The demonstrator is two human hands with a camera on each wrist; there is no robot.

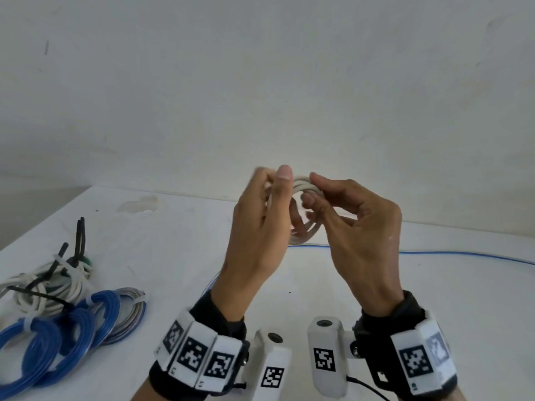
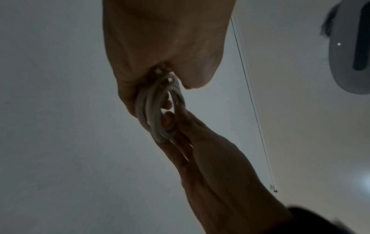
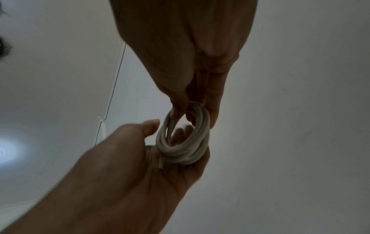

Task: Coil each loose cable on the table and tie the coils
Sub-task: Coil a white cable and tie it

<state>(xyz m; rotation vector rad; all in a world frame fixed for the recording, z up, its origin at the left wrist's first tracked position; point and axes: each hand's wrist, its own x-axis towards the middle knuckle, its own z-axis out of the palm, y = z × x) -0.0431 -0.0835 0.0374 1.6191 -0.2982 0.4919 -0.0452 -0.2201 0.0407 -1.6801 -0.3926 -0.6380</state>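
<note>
**Hands hold a white coil, untied, above the tabletop**

Both hands are raised over the middle of the tabletop [image 1: 318, 285], sharing one small white coil [image 1: 304, 230]. The left hand [image 1: 257, 227] grips one side of the loops, thumb up and fingers curled round them. The right hand [image 1: 356, 227] pinches the opposite side between thumb and fingertips. The wrist views show several turns stacked loosely [image 3: 186, 142], with a gap opening between two of them [image 2: 158, 114]. No tie on this coil shows in any view; a short end seems to lie under the left fingers, though I cannot tell for sure.

Near the left edge sit finished bundles: white coils [image 1: 46, 287] bound with ties, and blue coils [image 1: 58, 334] beside them. A loose blue cable [image 1: 434, 253] runs across the tabletop behind the hands toward the right edge, not yet coiled.

My judgement: the coil is formed and needs tying next. The risk is in the handover. Fetching a tie needs one hand, and the springy turns could fan out or drop a loop if the other grip covers only some of them. The visible gap suggests the outer turn is the likeliest to slip. A tie cinched round only part of the stack would leave a loop hanging free.
</note>
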